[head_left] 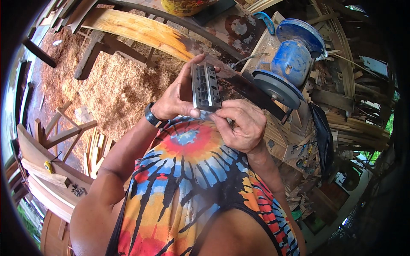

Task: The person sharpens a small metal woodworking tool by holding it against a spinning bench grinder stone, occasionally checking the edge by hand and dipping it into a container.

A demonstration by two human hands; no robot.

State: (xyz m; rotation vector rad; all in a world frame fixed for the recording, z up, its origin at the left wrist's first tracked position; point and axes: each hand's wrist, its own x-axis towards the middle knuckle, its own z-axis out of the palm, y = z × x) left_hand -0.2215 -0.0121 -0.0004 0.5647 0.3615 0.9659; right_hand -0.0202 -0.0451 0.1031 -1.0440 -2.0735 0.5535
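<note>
My left hand (179, 96), a dark watch on its wrist, grips a slotted metal block (204, 85) with rails and small fittings, held upright above my tie-dye shirt (188, 170). Its thumb lies at the block's lower left, its fingers along the far left side. My right hand (239, 123) is closed in a pinch at the block's lower right corner; whatever sits between those fingertips is hidden.
A blue bench grinder (290, 59) is mounted at upper right beside a blue clamp (267, 21). Wood shavings (115, 85) cover the left, under a long curved board (132, 27). Wooden frames (60, 132) stand at left; stacked strips (354, 130) and dark folded fabric (320, 141) lie right.
</note>
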